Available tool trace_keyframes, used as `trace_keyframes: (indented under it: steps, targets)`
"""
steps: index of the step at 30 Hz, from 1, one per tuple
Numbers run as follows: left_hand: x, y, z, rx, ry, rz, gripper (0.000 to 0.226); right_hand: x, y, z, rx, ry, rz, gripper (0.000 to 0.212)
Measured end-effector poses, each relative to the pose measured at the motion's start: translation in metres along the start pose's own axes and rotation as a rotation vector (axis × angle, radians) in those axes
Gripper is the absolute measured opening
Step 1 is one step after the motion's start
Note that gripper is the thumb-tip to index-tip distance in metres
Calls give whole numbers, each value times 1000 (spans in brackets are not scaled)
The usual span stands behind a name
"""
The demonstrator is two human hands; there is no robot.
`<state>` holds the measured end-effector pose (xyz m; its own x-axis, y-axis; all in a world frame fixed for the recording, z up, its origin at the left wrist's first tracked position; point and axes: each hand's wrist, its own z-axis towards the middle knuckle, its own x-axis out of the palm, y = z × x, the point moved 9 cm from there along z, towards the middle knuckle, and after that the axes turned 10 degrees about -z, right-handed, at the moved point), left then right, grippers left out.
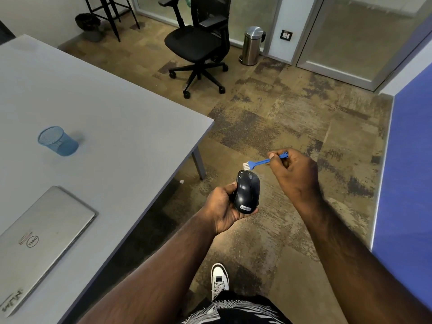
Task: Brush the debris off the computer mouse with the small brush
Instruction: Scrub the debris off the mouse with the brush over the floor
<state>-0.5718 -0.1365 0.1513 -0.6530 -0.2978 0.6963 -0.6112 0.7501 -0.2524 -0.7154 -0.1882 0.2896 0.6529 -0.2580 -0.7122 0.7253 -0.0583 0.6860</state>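
My left hand (222, 208) grips a black computer mouse (247, 192) with a white label at its near end, held over the floor to the right of the table. My right hand (295, 170) pinches the handle of a small blue brush (259, 163). Its white bristles point left and down and sit at the far tip of the mouse, by the buttons. I cannot make out any debris on the mouse.
A grey table (105, 118) spreads to the left, carrying a closed silver laptop (39, 242) and a blue mesh cup (58, 141). A black office chair (198, 43) and a steel bin (252, 45) stand on the carpet beyond. A blue partition (409, 160) rises at right.
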Motion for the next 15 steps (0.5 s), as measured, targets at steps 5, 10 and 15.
trace_keyframes:
  steps: [5, 10, 15]
  targets:
    - [0, 0, -1, 4, -4, 17, 43, 7, 4, 1, -34, 38, -116, 19]
    - [-2, -1, -1, 13, -9, 4, 42, 1, 5, 5, -19, 22, -56, 20]
    - [-2, -1, -2, 10, -7, 1, 43, 5, 7, 3, -44, 38, -130, 20]
